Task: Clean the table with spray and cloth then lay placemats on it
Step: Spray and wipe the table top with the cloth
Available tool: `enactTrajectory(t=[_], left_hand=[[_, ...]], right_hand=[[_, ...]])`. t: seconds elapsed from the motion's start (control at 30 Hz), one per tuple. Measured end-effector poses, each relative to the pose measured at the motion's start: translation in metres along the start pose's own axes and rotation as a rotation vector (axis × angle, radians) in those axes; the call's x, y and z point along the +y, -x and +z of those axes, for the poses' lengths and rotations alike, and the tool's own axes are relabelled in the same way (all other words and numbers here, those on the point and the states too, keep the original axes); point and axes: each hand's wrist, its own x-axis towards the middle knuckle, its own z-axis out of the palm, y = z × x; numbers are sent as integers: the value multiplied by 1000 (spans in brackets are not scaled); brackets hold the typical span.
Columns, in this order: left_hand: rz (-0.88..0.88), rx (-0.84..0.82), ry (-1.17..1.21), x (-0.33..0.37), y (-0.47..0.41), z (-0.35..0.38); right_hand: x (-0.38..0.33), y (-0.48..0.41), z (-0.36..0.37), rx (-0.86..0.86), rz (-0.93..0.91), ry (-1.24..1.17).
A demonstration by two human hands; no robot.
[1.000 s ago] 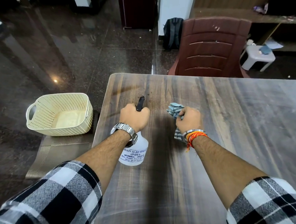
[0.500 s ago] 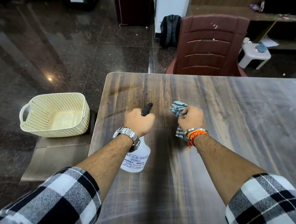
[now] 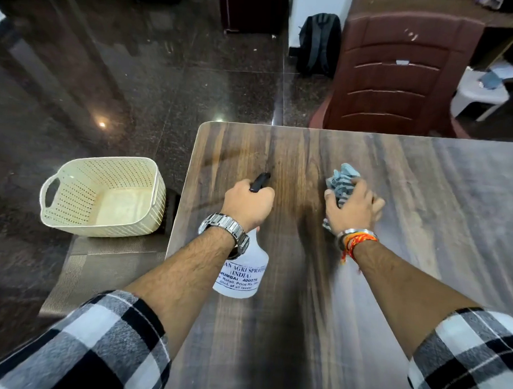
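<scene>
Standing beside the desk (image 3: 422, 292), I saw the left hand (image 3: 246, 204) wrapped tight around the neck of a white plastic spray bottle (image 3: 242, 271), its black nozzle (image 3: 259, 181) poking out past the knuckles toward the far edge. The bottle hung tilted over the wood, not far from the desk's far left corner. Whether a finger sat on the trigger I could not tell; the fist covered it. The right hand (image 3: 352, 209) was curled over a crumpled blue striped cloth (image 3: 342, 181), pinching it between fingers and palm, close to the wood; I could not tell if it touched.

The bottle looked light and fairly rigid, smooth-sided, so I judged it could turn slick once wet; the narrow neck under the pump head seemed the sensible place to grip, since it lets a finger work the trigger. How full it was I could not make out. The cloth was soft and limp, easy to bunch, and I reckoned it would wipe better opened flatter under the palm than held as a wad.

A cream perforated basket (image 3: 100, 198) sat off the desk's left edge on a lower surface, resting on what looked like woven mats (image 3: 102, 272), perhaps the placemats. They appeared thin and flexible, best lifted by an edge. A brown chair (image 3: 401, 77) stood beyond the far edge.
</scene>
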Motion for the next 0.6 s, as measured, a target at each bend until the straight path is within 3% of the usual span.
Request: enactTrajectory(t=[0.1, 0.23, 0.37, 0.43, 0.6], left_hand=[[-54, 91, 91, -2, -22, -11], [-78, 166, 141, -11, -49, -29], [-40, 217, 103, -23, -72, -48], [-33, 251, 101, -30, -81, -59], [-26, 331, 122, -48, -91, -91]], right_hand=[[4, -6, 34, -172, -81, 130], [-1, -25, 59, -28, -39, 247], [-20, -88, 71, -1, 134, 219], [-50, -114, 86, -9, 131, 200], [-195, -96, 176, -211, -330, 216]])
